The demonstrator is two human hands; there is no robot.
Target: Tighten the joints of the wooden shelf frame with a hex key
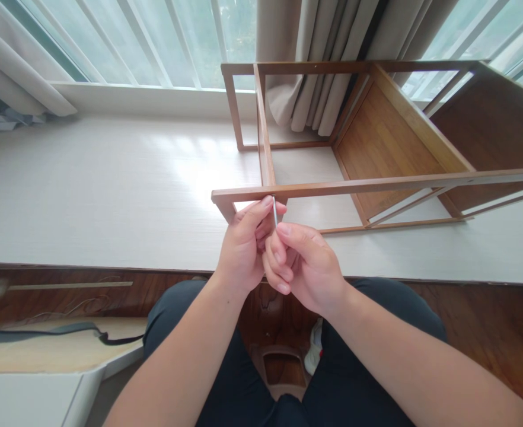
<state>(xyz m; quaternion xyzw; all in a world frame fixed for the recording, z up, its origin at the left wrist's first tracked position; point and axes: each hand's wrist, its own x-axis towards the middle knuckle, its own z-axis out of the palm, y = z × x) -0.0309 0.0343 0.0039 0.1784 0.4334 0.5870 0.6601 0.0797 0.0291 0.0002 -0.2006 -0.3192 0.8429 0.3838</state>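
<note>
Rack (386, 145) lies along the ledge (110, 196), its parts looking mostly joined. The right hand (306, 264) pinches a rod (275, 212) up to one rail (354, 185); the left hand (244, 252) curls beside its tip, grip unclear. Work there seems unfinished.

From my end, I see the shelf frame (332, 188) as smooth wood with a satin sheen, and the slim rod (274, 211) as shiny metal. I make out matt cloth curtains (279, 47), a glossy, faintly streaked window ledge (110, 178) and polished-looking wood flooring (479, 320).
</note>
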